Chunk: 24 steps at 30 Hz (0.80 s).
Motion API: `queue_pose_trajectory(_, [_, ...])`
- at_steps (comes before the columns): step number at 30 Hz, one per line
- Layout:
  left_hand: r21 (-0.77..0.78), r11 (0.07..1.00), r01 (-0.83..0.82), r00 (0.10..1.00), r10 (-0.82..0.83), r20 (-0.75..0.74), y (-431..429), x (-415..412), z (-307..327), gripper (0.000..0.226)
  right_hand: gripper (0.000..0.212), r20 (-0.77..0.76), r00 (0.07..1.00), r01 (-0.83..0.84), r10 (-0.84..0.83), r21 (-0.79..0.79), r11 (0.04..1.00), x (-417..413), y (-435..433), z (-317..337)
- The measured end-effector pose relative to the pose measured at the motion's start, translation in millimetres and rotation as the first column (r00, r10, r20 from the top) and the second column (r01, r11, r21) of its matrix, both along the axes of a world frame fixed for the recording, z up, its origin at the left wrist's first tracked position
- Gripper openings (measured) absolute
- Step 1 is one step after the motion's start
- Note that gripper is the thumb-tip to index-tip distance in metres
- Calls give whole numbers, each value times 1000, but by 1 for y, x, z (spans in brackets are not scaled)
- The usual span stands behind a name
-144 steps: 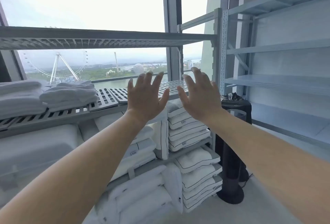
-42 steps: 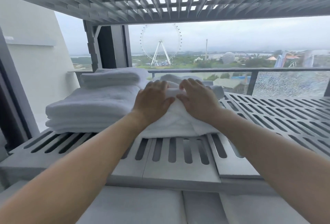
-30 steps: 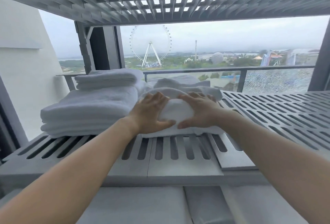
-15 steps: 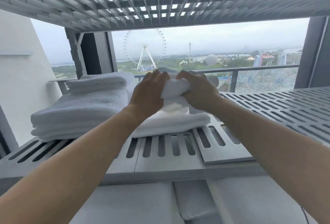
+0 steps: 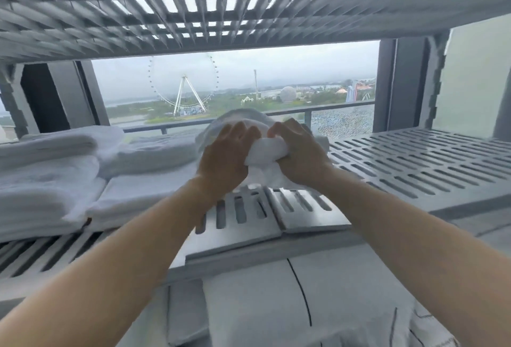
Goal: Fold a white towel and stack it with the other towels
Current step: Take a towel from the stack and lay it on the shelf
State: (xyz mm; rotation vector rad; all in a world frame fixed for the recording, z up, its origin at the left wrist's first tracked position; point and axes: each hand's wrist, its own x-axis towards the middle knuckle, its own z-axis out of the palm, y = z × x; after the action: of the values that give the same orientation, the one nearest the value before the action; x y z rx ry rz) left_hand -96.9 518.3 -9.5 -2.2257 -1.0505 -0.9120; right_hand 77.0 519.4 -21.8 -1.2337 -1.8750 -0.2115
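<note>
1. Head view: both hands meet over the middle of a grey slotted shelf (image 5: 414, 164). The left hand (image 5: 224, 158) and the right hand (image 5: 297, 156) are each clenched on a bunched white towel (image 5: 265, 150), knuckles nearly touching, with soft crumpled cloth bulging between and above them.
2. The towel is held up at the shelf's centre; its lower part hangs to the shelf surface just behind the hands. Whether it rests there is unclear.
3. To the left lies a stack of folded towels (image 5: 47, 180), thick and plush with rounded fold edges, blurred by motion. A flatter folded towel (image 5: 143, 194) lies beside the stack, close to the left wrist.
4. The shelf is hard, matte, moulded in panels with rows of long oval slots. An upper shelf (image 5: 193, 15) overhead shows a ribbed lattice underside.
5. Below the shelf's front edge are pale padded cushions (image 5: 262, 305) with dark piping seams.
6. Behind, a window shows a Ferris wheel (image 5: 184, 84) under a hazy sky.
</note>
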Motion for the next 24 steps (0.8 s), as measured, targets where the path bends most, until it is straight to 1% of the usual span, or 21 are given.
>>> queue_pose_trajectory(2, [-54,999,-1,1000,0,-14,1,33,-8,40,42,21,1000,13,-11,-54,998,35,-3,-9])
queue_pose_trajectory(4, [-128,991,-24,998,17,-61,4,65,-21,43,42,36,999,25,-21,-121,992,69,-5,-24])
queue_pose_trajectory(6, [-166,986,-23,996,9,-84,7,94,-35,42,42,40,999,29,-22,-170,985,99,-7,-42])
queue_pose_trajectory(10, [-206,978,18,999,-26,-38,12,143,-62,42,42,78,997,35,-22,-169,985,149,-7,-59])
queue_pose_trajectory(13, [-308,951,26,1000,-26,5,22,170,-73,41,37,121,993,22,0,-176,984,178,-2,-62])
queue_pose_trajectory(17, [-425,902,76,997,-81,5,43,204,-72,42,37,163,986,55,-24,-185,981,212,14,-65])
queue_pose_trajectory(19, [-454,888,74,996,-91,-16,55,222,-73,45,40,187,981,81,-43,-196,977,232,26,-67])
queue_pose_trajectory(24, [-444,895,42,990,-99,-105,92,265,-71,50,45,241,969,121,-61,-247,962,281,58,-66])
